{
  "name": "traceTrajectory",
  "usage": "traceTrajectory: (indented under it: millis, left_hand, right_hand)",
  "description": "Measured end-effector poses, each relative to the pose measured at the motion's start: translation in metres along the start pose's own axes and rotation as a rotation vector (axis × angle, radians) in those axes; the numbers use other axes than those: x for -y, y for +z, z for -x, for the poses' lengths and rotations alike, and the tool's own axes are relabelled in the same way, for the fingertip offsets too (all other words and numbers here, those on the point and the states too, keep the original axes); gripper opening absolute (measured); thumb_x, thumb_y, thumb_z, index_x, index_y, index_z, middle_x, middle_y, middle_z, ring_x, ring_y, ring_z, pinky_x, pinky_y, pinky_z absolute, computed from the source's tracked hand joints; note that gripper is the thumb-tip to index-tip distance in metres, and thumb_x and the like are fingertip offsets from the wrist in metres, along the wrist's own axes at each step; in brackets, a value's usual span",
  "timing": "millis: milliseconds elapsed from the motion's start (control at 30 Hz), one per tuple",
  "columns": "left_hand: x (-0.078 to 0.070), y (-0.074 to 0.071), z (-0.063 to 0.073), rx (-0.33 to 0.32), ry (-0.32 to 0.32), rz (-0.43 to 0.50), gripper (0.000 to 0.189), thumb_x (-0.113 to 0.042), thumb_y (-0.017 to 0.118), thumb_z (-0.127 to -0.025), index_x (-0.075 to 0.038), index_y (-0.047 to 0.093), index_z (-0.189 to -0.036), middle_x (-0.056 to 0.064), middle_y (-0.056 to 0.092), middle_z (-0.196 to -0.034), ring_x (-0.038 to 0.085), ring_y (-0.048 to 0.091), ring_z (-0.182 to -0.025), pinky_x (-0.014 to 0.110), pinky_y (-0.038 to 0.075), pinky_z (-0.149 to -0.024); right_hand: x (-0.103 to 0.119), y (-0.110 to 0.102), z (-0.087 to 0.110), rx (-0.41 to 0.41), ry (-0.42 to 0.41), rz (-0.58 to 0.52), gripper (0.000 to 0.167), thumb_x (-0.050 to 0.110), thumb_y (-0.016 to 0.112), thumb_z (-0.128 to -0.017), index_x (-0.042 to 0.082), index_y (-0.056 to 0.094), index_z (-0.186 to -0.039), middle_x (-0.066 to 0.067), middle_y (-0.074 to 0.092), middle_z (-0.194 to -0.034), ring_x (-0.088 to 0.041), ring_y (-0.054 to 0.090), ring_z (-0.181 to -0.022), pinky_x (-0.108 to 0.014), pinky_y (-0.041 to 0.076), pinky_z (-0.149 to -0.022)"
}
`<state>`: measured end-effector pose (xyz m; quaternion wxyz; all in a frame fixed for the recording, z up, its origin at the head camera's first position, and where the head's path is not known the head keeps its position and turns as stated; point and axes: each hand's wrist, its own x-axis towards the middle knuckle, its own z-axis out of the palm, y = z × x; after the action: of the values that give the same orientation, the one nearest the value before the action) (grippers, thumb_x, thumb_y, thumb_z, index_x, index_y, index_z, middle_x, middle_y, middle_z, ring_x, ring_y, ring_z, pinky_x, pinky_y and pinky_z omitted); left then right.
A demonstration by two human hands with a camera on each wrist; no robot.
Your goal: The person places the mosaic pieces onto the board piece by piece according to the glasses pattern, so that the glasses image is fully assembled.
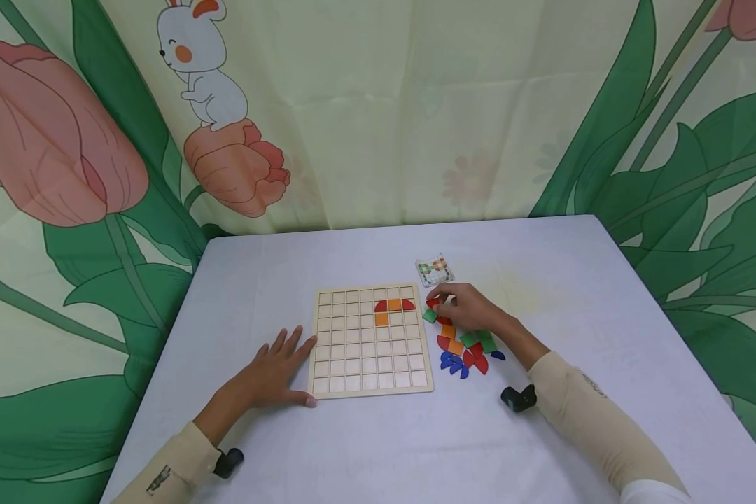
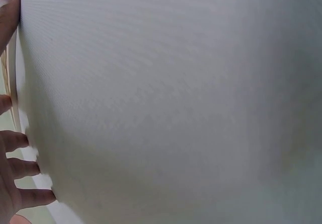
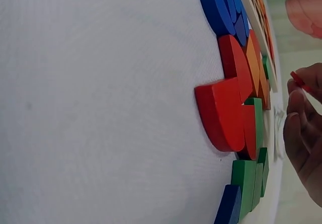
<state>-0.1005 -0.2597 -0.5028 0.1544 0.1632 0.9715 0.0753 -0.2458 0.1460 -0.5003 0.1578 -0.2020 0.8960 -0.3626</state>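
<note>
A wooden grid board point(image 1: 354, 348) lies in the middle of the table. Two red quarter-round blocks flank an orange square point(image 1: 394, 305) in its upper part, and another orange square point(image 1: 381, 319) sits one row lower. My left hand point(image 1: 274, 374) rests at the board's left side, fingers spread, with fingertip and thumb right at the edge. Beyond the board's right edge, my right hand point(image 1: 469, 308) pinches a small red block point(image 3: 300, 81) between thumb and fingers, above the loose pieces. A green square point(image 1: 430, 316) lies just under those fingers.
Loose blocks lie right of the board: red quarter-rounds point(image 1: 481, 362), orange squares point(image 1: 456, 347), green squares point(image 1: 486, 341) and several blue pieces point(image 1: 455, 364). A small printed pattern card point(image 1: 435, 270) lies behind them. A patterned curtain point(image 1: 378, 126) hangs behind the table.
</note>
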Motion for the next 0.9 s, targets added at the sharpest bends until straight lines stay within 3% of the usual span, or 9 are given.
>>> traceTrajectory:
  millis: [500,900]
  left_hand:
    - [0.001,0.002,-0.001,-0.004,-0.006,-0.004,0.119,-0.081,0.067,-0.07,-0.017,0.024,-0.161,0.02,0.015,-0.167,0.049,0.013,-0.152,0.072,0.026,-0.112]
    - [0.001,0.003,0.0,-0.015,-0.01,-0.01,0.119,-0.081,0.068,-0.07,-0.018,0.025,-0.161,0.02,0.016,-0.167,0.049,0.014,-0.152,0.072,0.026,-0.112]
  right_hand:
    - [0.009,0.007,0.002,0.05,0.031,-0.239,0.026,0.017,0.069,-0.095,0.014,0.071,-0.121,-0.009,0.065,-0.093,-0.023,0.059,-0.061,-0.027,0.052,-0.055]
    - [0.016,0.017,0.003,0.128,-0.009,-0.294,0.025,0.016,0.07,-0.094,0.009,0.072,-0.117,-0.008,0.065,-0.087,-0.019,0.055,-0.055,-0.024,0.045,-0.049]
